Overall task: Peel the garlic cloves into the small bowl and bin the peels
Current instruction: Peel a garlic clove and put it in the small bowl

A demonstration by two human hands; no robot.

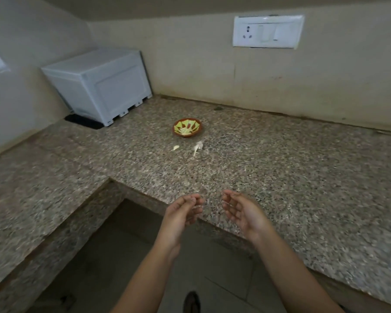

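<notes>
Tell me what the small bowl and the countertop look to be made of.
Small bowl: likely glazed ceramic or painted clay, given its brown rim and green-and-red inside; plastic is possible. Countertop: speckled stone, probably polished granite, judging by its grey-brown flecks and thick squared edge.

head view: worn high, tilted forward and down | hands (212, 213) near | worktop (280, 168) corner and wall far
</notes>
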